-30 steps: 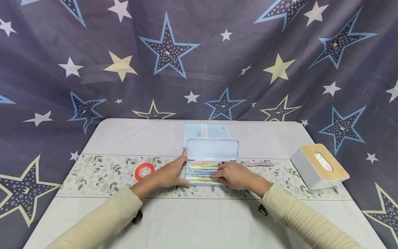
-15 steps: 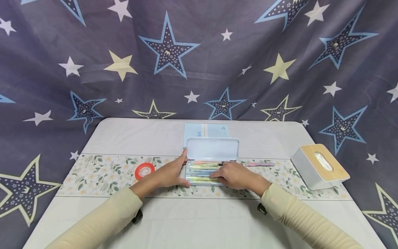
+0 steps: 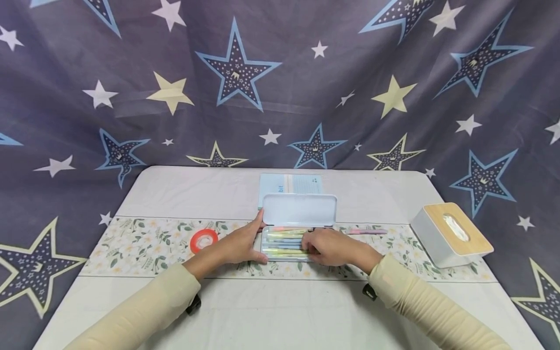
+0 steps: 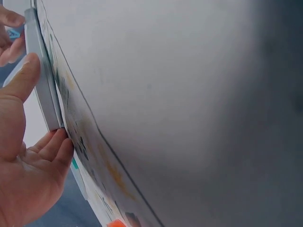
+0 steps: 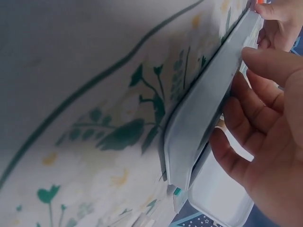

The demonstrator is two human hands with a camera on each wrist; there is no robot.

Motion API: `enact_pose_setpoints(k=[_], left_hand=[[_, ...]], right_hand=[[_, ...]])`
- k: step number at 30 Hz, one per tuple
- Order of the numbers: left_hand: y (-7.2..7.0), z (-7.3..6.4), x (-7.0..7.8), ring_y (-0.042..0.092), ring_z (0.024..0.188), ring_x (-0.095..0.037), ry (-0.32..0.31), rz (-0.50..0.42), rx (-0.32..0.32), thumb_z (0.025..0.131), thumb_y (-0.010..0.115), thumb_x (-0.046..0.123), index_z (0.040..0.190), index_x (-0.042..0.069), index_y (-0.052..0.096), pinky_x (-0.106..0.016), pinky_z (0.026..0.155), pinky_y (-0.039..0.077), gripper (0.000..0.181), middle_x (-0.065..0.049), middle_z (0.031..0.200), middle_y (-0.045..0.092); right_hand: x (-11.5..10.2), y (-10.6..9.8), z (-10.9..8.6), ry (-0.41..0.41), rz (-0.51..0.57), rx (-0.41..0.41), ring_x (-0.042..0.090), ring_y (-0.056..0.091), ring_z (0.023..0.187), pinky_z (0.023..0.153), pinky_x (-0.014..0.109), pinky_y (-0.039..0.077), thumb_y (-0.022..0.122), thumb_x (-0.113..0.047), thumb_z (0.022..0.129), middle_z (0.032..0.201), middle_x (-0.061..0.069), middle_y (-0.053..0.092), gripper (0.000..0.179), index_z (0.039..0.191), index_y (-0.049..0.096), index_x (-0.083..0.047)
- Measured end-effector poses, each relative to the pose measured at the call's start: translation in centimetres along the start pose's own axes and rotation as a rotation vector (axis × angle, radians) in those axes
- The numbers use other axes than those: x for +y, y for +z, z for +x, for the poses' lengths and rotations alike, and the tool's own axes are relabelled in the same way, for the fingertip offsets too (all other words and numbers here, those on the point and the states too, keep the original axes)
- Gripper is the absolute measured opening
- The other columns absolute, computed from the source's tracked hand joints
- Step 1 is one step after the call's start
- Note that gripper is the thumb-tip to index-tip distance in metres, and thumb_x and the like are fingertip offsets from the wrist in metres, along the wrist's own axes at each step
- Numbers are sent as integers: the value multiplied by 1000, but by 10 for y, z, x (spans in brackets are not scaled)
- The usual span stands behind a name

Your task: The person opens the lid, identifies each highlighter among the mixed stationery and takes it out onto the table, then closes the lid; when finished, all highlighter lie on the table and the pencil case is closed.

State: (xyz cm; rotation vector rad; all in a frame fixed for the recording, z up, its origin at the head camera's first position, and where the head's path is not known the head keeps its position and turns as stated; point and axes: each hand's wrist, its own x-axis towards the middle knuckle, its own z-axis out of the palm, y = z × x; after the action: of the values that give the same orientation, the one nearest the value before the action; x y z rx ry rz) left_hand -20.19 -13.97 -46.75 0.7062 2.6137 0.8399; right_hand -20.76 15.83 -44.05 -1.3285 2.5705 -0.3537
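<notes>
A pale pencil case (image 3: 299, 210) lies with its lid raised in the head view, several pastel pens (image 3: 284, 238) in its tray. At its left end my left hand (image 3: 240, 241) holds it, thumb at the front corner and fingers at the back. The left wrist view shows that thumb (image 4: 29, 75) against the case's side wall (image 4: 42, 90). Over the right half of the tray, my right hand (image 3: 332, 247) has its fingers bent down into the case among the pens. In the right wrist view, the case wall (image 5: 203, 99) hides its fingertips.
A pink and purple pen (image 3: 367, 231) lies right of the case. Behind the lid is a light blue notebook (image 3: 290, 183). A red tape roll (image 3: 203, 240) sits to the left, a tissue box (image 3: 450, 233) at the far right. A floral runner (image 3: 144, 245) crosses the white table.
My right hand's fingers have drawn in slightly and bent further into the tray; the index finger earlier stretched left over the pens. My left hand and the case have stayed put.
</notes>
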Motion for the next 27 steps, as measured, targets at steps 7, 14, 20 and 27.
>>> enact_pose_setpoints(k=[7, 14, 20, 27], left_hand=[[0, 0, 0, 40, 149, -25, 2, 4, 1, 77, 86, 48, 163, 10, -15, -47, 120, 35, 138, -6, 158, 44], [0, 0, 0, 39, 149, -25, 7, -2, -1, 78, 86, 48, 163, 9, -15, -47, 120, 34, 137, -6, 158, 44], [0, 0, 0, 40, 149, -25, 6, 5, 2, 78, 86, 48, 163, 9, -15, -47, 120, 35, 138, -6, 158, 44], [0, 0, 1, 39, 149, -26, -5, 1, -3, 78, 86, 48, 163, 9, -15, -47, 120, 34, 137, -7, 159, 43]], right_hand=[[-1, 1, 1, -21, -55, 9, 5, 47, 71, 68, 25, 43, 75, -17, 93, 80, -9, 59, 10, 92, 66, -19], [0, 1, 2, -15, -39, 14, 5, 47, 72, 69, 25, 45, 77, -15, 91, 80, -9, 60, 9, 94, 68, -18], [0, 1, 1, -21, -55, 26, 5, 48, 72, 69, 25, 45, 78, -15, 90, 79, -9, 62, 9, 90, 70, -18], [-3, 1, 0, -49, -79, 33, 5, 48, 72, 72, 26, 46, 77, -14, 90, 82, -8, 65, 8, 92, 71, -18]])
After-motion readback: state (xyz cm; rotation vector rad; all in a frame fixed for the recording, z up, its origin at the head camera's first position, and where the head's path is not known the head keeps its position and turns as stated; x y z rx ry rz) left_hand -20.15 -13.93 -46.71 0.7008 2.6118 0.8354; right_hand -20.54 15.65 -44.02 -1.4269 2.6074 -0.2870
